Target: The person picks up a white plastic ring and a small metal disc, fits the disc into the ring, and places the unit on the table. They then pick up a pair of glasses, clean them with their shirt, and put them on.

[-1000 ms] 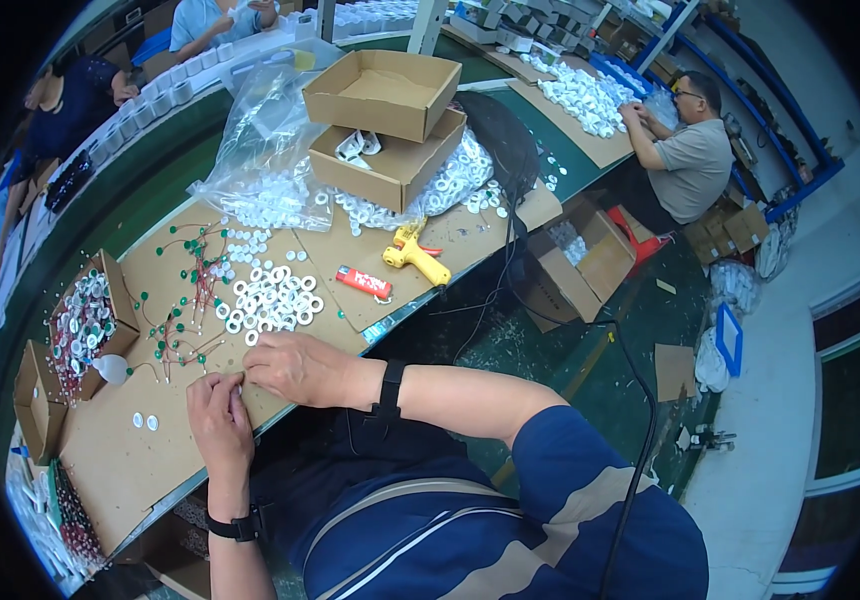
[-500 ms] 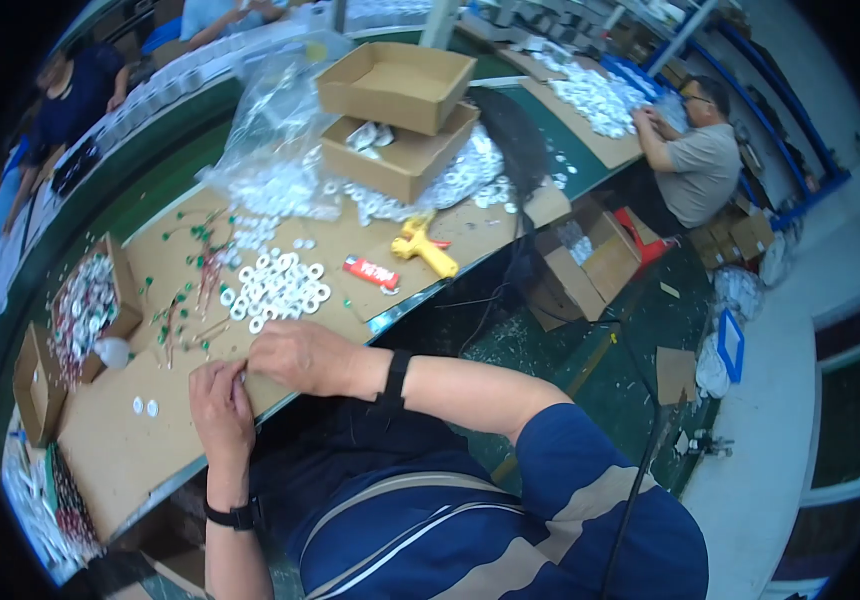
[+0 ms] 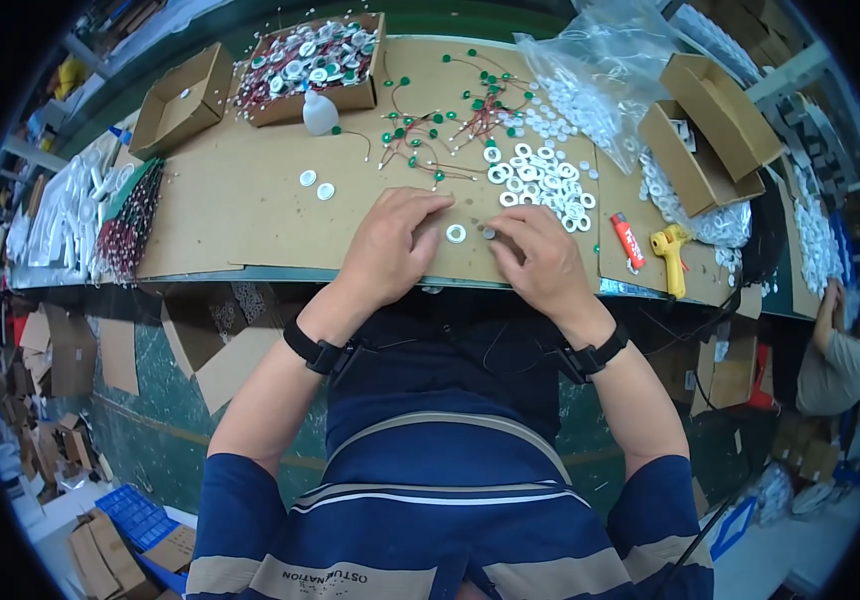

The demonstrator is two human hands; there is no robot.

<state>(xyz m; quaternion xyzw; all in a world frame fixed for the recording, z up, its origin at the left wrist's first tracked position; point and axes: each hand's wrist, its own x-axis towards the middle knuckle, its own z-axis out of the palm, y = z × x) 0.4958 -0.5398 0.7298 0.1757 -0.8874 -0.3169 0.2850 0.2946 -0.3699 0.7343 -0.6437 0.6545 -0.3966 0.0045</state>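
On the cardboard-covered table, my left hand (image 3: 390, 248) is held with its fingers apart, nothing in its grip. A white ring (image 3: 456, 233) lies flat between my two hands. My right hand (image 3: 548, 262) pinches a small greyish disc (image 3: 489, 234) at the tips of its thumb and forefinger. Just beyond that hand is a heap of white rings (image 3: 545, 185), with small translucent discs (image 3: 550, 122) behind it. Green round pieces with red wires (image 3: 420, 135) are scattered farther back. Two white discs (image 3: 317, 184) lie to the left of my left hand.
A box full of wired discs (image 3: 315, 65), a white squeeze bottle (image 3: 320, 113) and an open carton (image 3: 182, 100) stand back left. Wire bundles (image 3: 130, 225) lie left. A red lighter (image 3: 627, 242), yellow glue gun (image 3: 670, 258) and stacked cartons (image 3: 715, 130) are right. A co-worker (image 3: 838, 350) sits far right.
My view has swung round to face the table squarely. My hands, close together before, are now apart, with a ring lying between them and a small disc in my right fingertips.
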